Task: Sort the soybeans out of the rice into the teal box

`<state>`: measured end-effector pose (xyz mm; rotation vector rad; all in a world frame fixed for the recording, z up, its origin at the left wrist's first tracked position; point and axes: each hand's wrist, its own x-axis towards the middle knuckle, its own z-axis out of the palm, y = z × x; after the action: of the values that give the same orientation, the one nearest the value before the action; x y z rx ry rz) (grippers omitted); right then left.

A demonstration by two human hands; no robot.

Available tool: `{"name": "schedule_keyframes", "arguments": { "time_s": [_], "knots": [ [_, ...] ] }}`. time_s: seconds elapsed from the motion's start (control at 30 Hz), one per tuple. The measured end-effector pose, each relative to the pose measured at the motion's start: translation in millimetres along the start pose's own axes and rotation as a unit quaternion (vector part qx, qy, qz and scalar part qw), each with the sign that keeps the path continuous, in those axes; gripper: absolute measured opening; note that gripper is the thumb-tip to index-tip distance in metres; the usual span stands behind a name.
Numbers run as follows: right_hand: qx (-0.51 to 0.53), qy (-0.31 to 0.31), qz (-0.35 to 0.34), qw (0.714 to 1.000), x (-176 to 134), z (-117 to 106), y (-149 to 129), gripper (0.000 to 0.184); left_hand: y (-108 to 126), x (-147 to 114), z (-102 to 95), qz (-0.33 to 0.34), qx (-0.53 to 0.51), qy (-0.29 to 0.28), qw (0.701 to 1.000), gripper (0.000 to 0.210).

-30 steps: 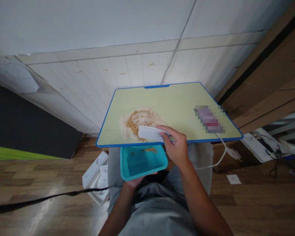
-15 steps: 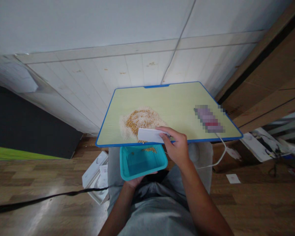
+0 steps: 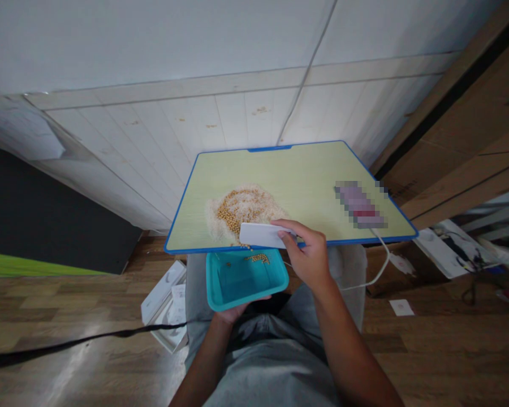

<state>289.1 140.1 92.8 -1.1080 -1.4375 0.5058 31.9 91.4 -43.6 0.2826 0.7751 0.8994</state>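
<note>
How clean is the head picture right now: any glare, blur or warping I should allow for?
Head view: rather dim, soft light, with a glare streak on the wooden floor at lower left; wide-angle stretching toward the frame edges; mosaic blocks masking an object on the board; the white card shows a clear outline, but single pale grains blur together.

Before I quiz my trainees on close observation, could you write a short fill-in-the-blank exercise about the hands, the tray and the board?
1. The flat piece in the right hand is ____ in colour.
2. The left hand supports the teal tray from ____.
3. The board has a ____ rim.
4. From the wearer's view, the pile of beans and grains lies to the ____ of the blurred object.

Missing words: white; below; blue; left.
</note>
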Motion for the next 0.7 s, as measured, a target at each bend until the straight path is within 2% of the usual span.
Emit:
{"name": "schedule_keyframes", "arguments": {
  "time_s": [0.27,0.43,0.6,0.7],
  "knots": [
    [-0.006,0.01,0.006,1.0,-3.0,-5.0,-3.0,0.027,-2.2,1.0,-6.4,-0.004,-0.014,0.016,1.0,0.099],
    [-0.011,0.01,0.004,1.0,-6.5,-6.0,-3.5,0.027,-5.0,3.6,-12.7,0.002,-0.013,-0.01,1.0,0.096],
    [-0.018,-0.005,0.001,1.0,-10.1,-4.3,-4.9,0.028,-6.5,7.8,-23.2,-0.001,-0.008,-0.037,0.999,0.075],
    [-0.041,0.008,0.007,0.999,-10.7,-4.7,-4.1,0.029,-6.5,8.2,-24.2,0.001,-0.021,-0.045,0.999,0.064]
  ]
}}
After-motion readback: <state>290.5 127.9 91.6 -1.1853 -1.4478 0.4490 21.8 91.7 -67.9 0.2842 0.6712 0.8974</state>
